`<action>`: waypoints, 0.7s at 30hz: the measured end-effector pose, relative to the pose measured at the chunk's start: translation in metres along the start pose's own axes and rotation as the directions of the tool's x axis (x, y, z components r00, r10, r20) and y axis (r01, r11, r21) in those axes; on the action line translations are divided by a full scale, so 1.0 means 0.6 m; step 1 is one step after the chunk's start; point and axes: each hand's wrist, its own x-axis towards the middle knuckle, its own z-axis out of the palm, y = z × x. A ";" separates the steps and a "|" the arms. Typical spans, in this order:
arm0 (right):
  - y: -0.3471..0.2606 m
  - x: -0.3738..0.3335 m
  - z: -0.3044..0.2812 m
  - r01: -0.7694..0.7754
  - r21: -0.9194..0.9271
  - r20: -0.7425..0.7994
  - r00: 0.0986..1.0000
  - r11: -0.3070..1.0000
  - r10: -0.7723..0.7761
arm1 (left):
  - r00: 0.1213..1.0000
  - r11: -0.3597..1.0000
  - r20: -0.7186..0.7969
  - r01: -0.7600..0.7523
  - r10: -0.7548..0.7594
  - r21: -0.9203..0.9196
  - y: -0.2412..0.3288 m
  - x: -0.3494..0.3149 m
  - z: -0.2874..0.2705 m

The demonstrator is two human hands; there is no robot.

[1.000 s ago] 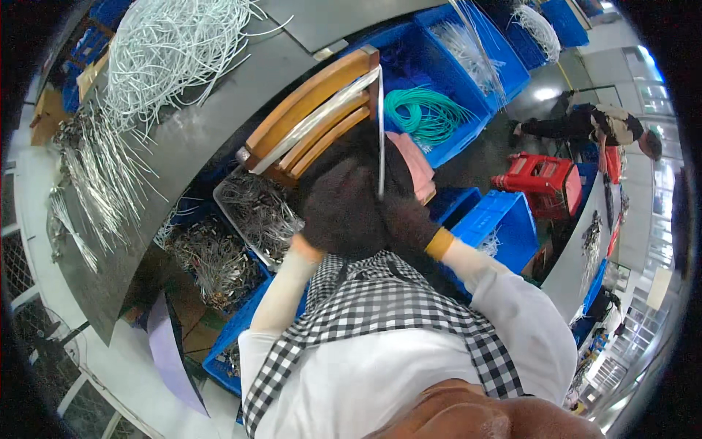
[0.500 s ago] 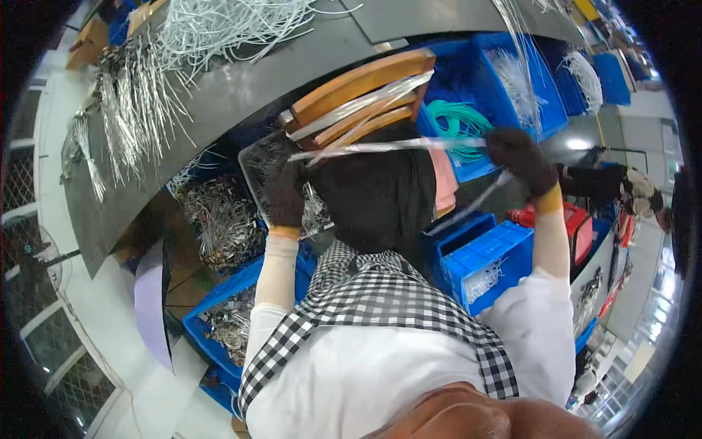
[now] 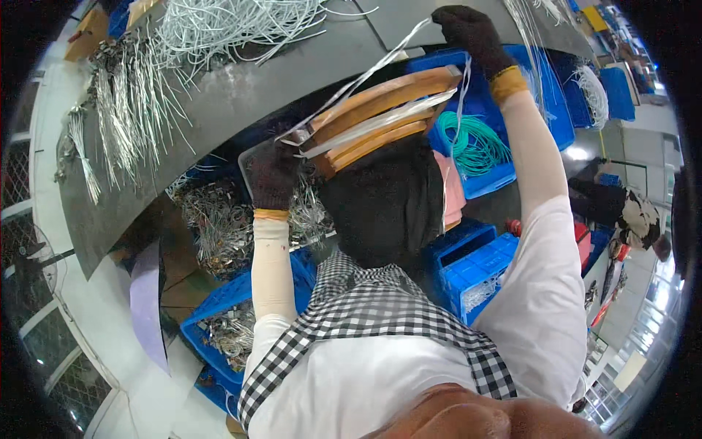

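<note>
A wooden chair [image 3: 384, 96] stands in front of me, a band of clear plastic strip wrapped along its back slats. At the left end of the chair back, my left hand [image 3: 274, 175], in a dark glove, is closed on a long clear plastic strip [image 3: 395, 54]. From there the strip runs slantwise over the top rail to my right hand [image 3: 472, 36], also gloved and closed on it. A loose length of strip hangs beside the chair's right post. Black cloth [image 3: 380, 194] covers the seat.
A grey table [image 3: 241, 95] beyond the chair carries white cords and bundles of metallic-looking wires. Blue crates [image 3: 486, 263] stand to the right, one with green cord [image 3: 475, 143]. Left are piled metal-ended leads [image 3: 219, 227] and another blue crate [image 3: 191, 333]. A person [image 3: 636, 216] is far right.
My right hand has swung up and away, from right of the chair to over the table edge, drawing the strip into a slant. My left hand stays by the chair's left end.
</note>
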 end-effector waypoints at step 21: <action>0.287 -0.308 -0.025 -0.039 -0.894 -0.008 0.997 0.447 0.071 | 0.986 0.995 0.161 -0.055 0.041 0.080 -0.007 0.051 0.015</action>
